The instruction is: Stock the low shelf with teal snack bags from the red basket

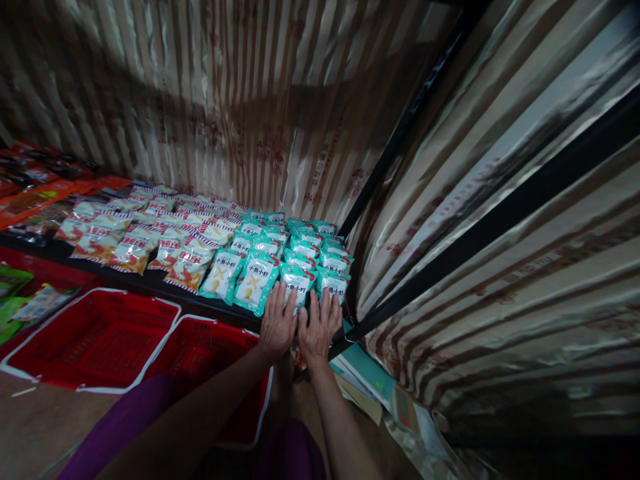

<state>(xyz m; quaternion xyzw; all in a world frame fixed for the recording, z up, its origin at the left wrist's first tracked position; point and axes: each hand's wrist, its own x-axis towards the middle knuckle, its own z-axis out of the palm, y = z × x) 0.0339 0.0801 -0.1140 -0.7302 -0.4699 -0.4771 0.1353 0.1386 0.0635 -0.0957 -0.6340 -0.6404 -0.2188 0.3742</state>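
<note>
Teal and white snack bags (257, 277) stand in rows at the right end of a dark shelf (150, 279). My left hand (279, 321) lies with outstretched fingers against the lower part of a front teal bag (297, 277). Beside it, my right hand (319, 325) rests its spread fingers on the front bag at the right corner (332, 283). Both palms face the bags, and neither hand grips one. Left of the teal bags sit rows of white and orange snack bags (187, 263) with striped edges.
Two red baskets with white rims, a left one (95, 333) and a right one (210, 340), stand below the shelf. Orange packets (60, 197) lie at the far left. A black frame bar (450, 267) and striped curtain (500, 200) close off the right. Flattened cardboard (367, 373) lies low.
</note>
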